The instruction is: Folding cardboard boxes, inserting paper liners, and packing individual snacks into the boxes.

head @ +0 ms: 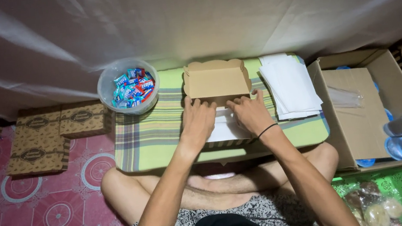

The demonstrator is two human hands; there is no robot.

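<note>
While lid stands open, both hands (197, 121) (248, 113) press white paper (224, 130) into cardboard box (216, 80).

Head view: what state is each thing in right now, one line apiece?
Small brown cardboard box: lid open, white paper lining inside.
Left hand: pressing the lining flat.
Right hand: pressing the lining flat.
Clear plastic bowl: uncovered, holding wrapped candies.
White paper stack: loose, fanned.
Large cardboard carton: flaps open.
Closed patterned boxes: stacked.

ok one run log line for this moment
left hand and right hand: pressing white paper into open brown box | table | beside: candy bowl, paper stack
</note>
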